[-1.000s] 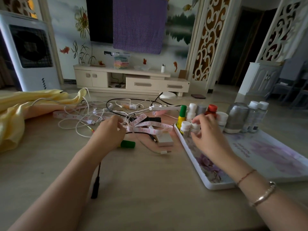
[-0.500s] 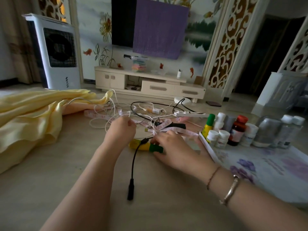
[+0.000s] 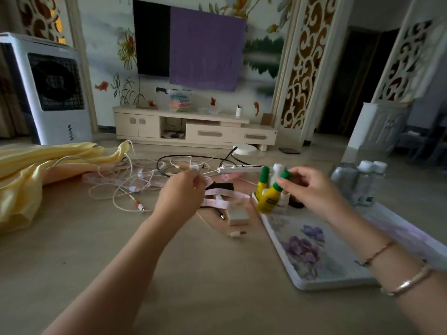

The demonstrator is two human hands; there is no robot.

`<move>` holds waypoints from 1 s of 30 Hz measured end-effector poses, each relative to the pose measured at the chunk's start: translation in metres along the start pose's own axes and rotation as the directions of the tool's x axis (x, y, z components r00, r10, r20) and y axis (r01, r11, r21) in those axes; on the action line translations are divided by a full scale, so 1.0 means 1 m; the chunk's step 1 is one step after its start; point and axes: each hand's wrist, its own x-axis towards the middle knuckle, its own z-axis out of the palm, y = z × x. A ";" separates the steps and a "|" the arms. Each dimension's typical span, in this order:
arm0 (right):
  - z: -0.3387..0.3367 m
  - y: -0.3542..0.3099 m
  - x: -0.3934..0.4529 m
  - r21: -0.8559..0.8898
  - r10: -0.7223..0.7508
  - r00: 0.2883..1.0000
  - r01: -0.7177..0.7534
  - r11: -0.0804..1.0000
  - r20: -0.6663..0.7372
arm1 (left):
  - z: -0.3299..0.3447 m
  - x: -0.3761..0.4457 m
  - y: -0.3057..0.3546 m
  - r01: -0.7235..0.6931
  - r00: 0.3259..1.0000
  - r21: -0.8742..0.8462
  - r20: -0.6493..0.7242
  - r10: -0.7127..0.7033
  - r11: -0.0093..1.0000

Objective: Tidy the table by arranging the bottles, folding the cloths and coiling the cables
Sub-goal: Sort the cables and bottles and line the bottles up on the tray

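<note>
Forearms enter from 6 o'clock over the table point(image 3: 169, 274). At 4 o'clock the tray point(image 3: 321, 284), printed with purple flowers, lies flat with its near half bare.

Right hand point(image 3: 312, 189), at 2 o'clock of centre, pinches the green cap of a yellow bottle point(image 3: 268, 200) between thumb and fingertips. The bottle is tilted, base toward the left, over the tray's far left corner; whether the base touches the tray cannot be told. Just behind it, at 12 o'clock of it, a second yellow bottle point(image 3: 262, 182) stands upright with a white bottle point(image 3: 277, 170) beside it.

Left hand point(image 3: 180, 192), at centre, is curled with fingertips drawn together on a thin white cable; the exact grip is hidden behind the knuckles. Below its fingers lie a pink tape measure point(image 3: 217, 201) and a small white block point(image 3: 238, 215), with a loose plug point(image 3: 237, 233) at 6 o'clock of the block.

White cables point(image 3: 125, 189) lie tangled at 10 o'clock of the left hand, with a black cable point(image 3: 183, 157) looped beyond them. A yellow cloth point(image 3: 36, 170) is bunched at 9 o'clock, unfolded.

Clear bottles point(image 3: 367, 175) stand at the tray's far right, at 2 o'clock.
</note>
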 end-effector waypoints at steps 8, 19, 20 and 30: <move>-0.038 0.055 0.015 -0.278 -0.023 0.980 -0.033 0.960 -0.197 | 0.068 0.011 0.044 -0.010 0.991 0.123 0.134 -0.006 0.992; -0.021 0.073 0.029 -0.396 -0.015 0.996 -0.021 0.918 -0.088 | 0.082 0.015 0.027 -0.038 0.994 0.179 0.109 0.019 0.983; -0.021 0.074 0.029 -0.393 -0.015 0.996 -0.020 0.919 -0.084 | 0.081 0.015 0.027 -0.034 0.995 0.168 0.102 0.017 0.985; -0.017 0.071 0.024 -0.384 0.013 0.994 -0.055 0.922 -0.111 | 0.077 0.009 0.025 -0.004 0.998 0.118 0.059 -0.003 0.993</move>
